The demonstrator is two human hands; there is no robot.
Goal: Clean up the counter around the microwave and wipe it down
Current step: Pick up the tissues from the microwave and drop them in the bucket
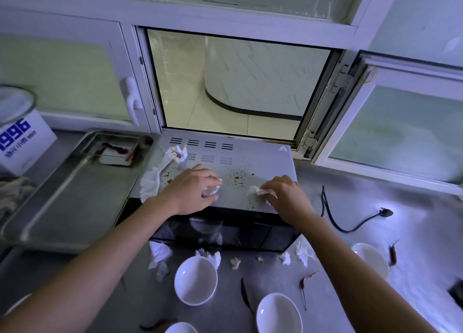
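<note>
Head view, the only one: both hands are on top of the microwave (pixel 225 172). Left hand (pixel 193 191) has fingers curled round a crumpled tissue wad (pixel 211 190), pinned against the lid. Right hand (pixel 284 194) pinches another tissue scrap (pixel 256 190) near the lid's right front edge. Neither hand is free.

Between the hands: brown crumbs and specks (pixel 239 177), not yet cleared. A long used tissue (pixel 160 169) trails down the lid's left side.

Counter (pixel 363 252) in front of the microwave is still cluttered: loose tissue bits (pixel 159 253), three white bowls (pixel 196 280), dried red chilies (pixel 304 282), and a fourth bowl (pixel 370 258) off to the right. The unplugged power cord (pixel 350 226) lies on the right side. A steel tray (pixel 70 187) sits to the left with a small dish of red scraps in it.

Progress, my read: early. This is still litter pickup, starting on the microwave top. Left to do: the remaining tissues, chilies, bowls and crumbs, then the actual wipe-down. No cloth is clearly in hand; the bundle at far left could be one, but I can't tell.
</note>
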